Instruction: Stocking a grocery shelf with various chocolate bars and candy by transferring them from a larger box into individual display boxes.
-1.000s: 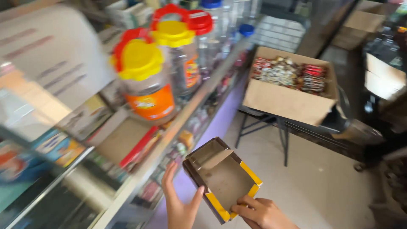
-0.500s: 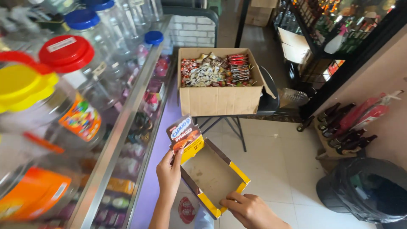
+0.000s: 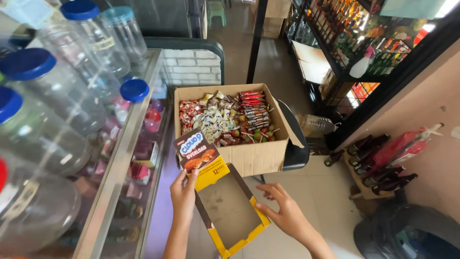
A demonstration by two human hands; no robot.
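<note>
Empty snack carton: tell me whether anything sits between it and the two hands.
Nothing visible does. The left hand already grips the empty snack carton at its raised lid flap, and the right hand touches its yellow right edge. The cardboard box of sweets stands just behind the carton, beyond both hands.

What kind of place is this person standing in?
Most likely a small grocery or sweet shop: a glass display counter topped with blue-lidded plastic jars, a cardboard box of wrapped sweets, and racks of bottles along the wall.
</note>
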